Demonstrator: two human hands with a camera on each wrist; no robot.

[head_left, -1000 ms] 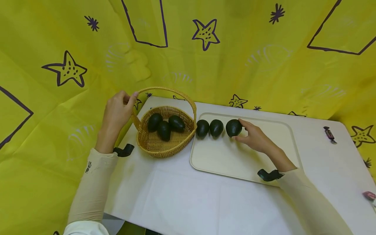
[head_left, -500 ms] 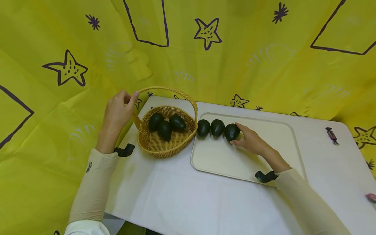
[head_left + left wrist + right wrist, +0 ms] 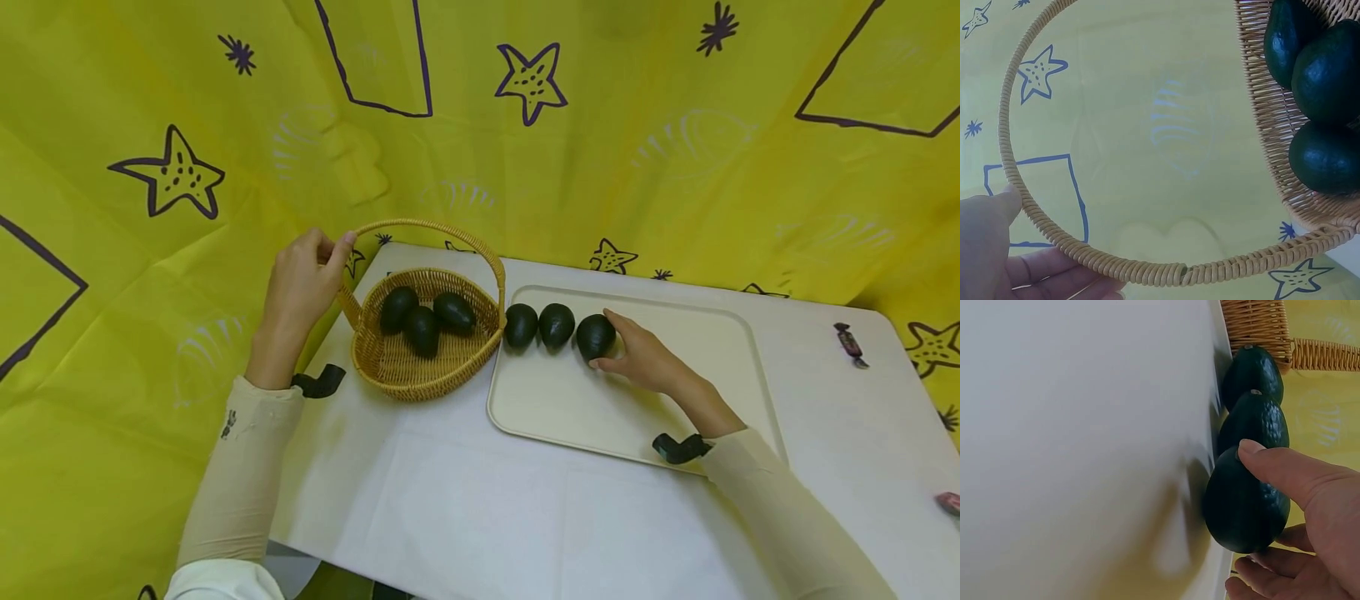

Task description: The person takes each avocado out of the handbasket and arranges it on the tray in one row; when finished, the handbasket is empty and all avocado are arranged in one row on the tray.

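A dark green avocado is held by the right hand on the cream tray. The fruit is pear-shaped, with a dull, finely pebbled skin that looks almost black from the head view and deep green in the right wrist view. There it is seen clasped between the thumb, laid across its upper side, and the curled fingers below it, so the hand is closed around the fruit. It is placed at the right end of a row of three along the tray's far left part; the middle avocado lies just beside it, and whether the two touch cannot be told. The leftmost avocado is set by the tray's left edge, next to the wicker basket.

The basket's arched handle is pinched by the left hand, with the thumb pressed on the handle's woven outer side and the fingers curled behind it, as shown in the left wrist view. Three more dark avocados are gathered inside the basket, touching one another.

Tray and basket are set side by side on a white table, backed by a yellow cloth printed with purple stars. A wrapped sweet is seen near the table's far right corner.
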